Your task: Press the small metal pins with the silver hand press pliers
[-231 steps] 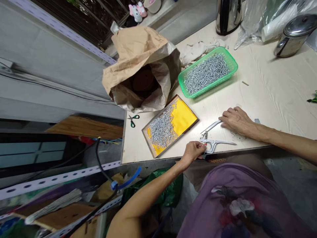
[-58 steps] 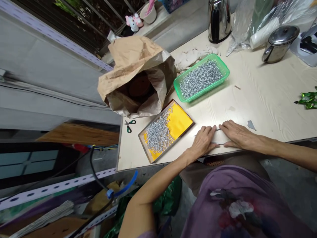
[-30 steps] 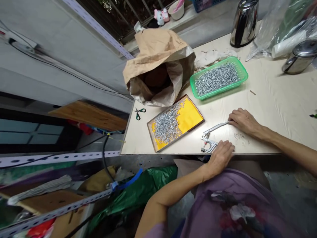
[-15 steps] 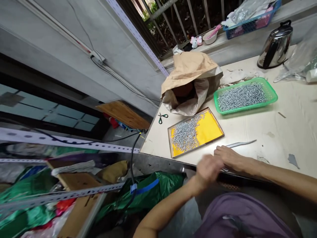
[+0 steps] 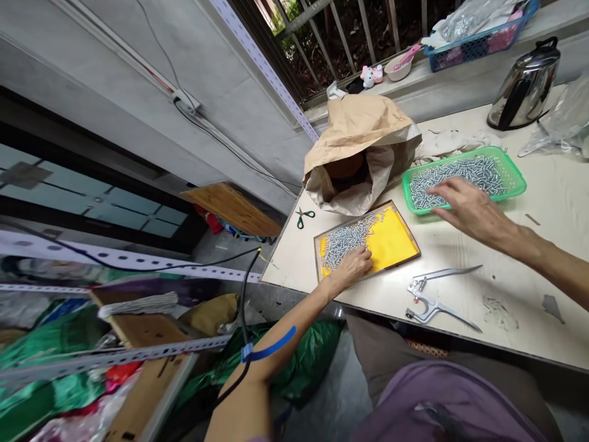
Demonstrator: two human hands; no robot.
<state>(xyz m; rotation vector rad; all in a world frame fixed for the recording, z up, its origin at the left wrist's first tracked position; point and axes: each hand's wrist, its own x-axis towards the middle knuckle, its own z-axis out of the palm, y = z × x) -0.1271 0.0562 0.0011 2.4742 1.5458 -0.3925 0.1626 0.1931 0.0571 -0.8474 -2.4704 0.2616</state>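
Observation:
My left hand (image 5: 353,264) is down at a shallow, yellow-lined tray (image 5: 396,238), its fingers bunched at the edge of a heap of small silver metal pins (image 5: 343,241). Whether a pin is between the fingertips is hidden. Over the front rim of a green plastic basket (image 5: 514,178) hovers my right hand (image 5: 476,212), thumb and fingers apart with nothing in them. More of the same silver pins (image 5: 478,175) fill the basket. Silver hand-press pliers (image 5: 430,304) lie on the table near its front edge, handles spread, with neither hand on them.
Behind the tray stands a brown paper sack (image 5: 363,132), its mouth agape. Green-handled scissors (image 5: 304,218) lie by the table's left edge. A steel kettle (image 5: 524,86) and a clear plastic bag (image 5: 561,126) are at the back right. A blue basket (image 5: 483,40) sits on the sill.
My hands have parted from the pliers, which now lie on the table. The left has moved to the pins in the tray, the right up to the green basket.

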